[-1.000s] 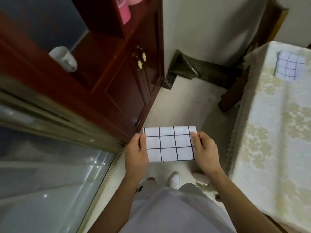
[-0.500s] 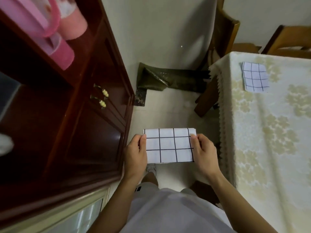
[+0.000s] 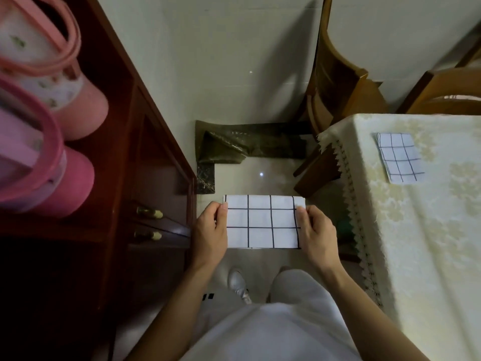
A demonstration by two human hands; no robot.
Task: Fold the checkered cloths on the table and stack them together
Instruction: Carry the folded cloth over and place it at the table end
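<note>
A folded white cloth with a black grid [image 3: 263, 221] is held flat in the air over the floor, in front of me. My left hand [image 3: 210, 234] pinches its left edge and my right hand [image 3: 316, 234] pinches its right edge, thumbs on top. A second folded checkered cloth [image 3: 399, 157] lies on the table [image 3: 429, 230], which is covered by a cream floral tablecloth, at the right.
A dark red wooden cabinet [image 3: 156, 178] stands close on the left, with pink containers [image 3: 52, 152] on its shelf. Wooden chairs [image 3: 346, 95] stand behind the table. A dark green crumpled sheet [image 3: 234, 147] lies on the floor by the wall.
The view has swung to the right and up; the table and the cloth on it now sit closer and lower in view. Both hands keep the same hold on the folded cloth.
</note>
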